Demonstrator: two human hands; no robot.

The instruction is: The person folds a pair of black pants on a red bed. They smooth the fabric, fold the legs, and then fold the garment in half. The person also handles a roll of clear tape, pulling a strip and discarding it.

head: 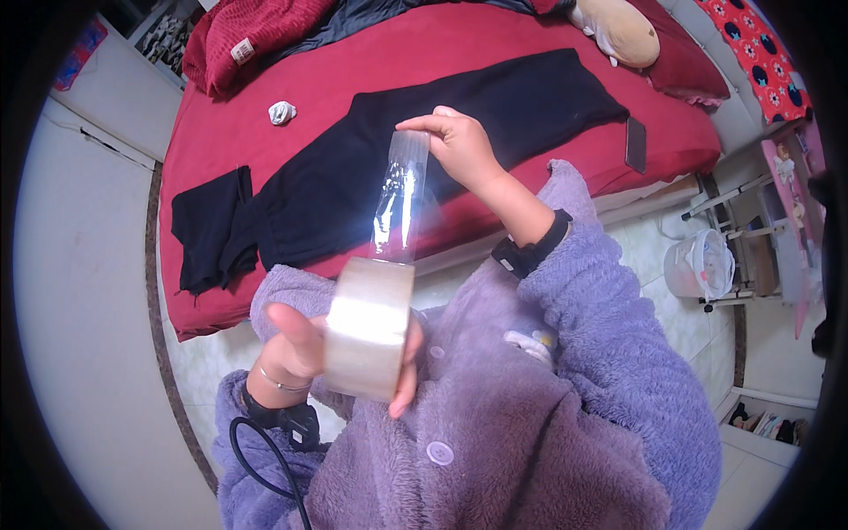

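My left hand holds a wide roll of clear packing tape, with fingers around its far side and the thumb raised beside it. A shiny strip of tape runs from the roll up to my right hand, whose fingertips pinch its end. Behind the strip, black trousers lie spread across the red bed sheet. A folded black cloth lies at their left end. Further up the sheet sits a small crumpled white ball.
A phone rests at the bed's right edge, near a plush toy and red pillow. A red textured blanket lies upper left. A lined bucket stands on the floor at right. A black cable hangs by my left sleeve.
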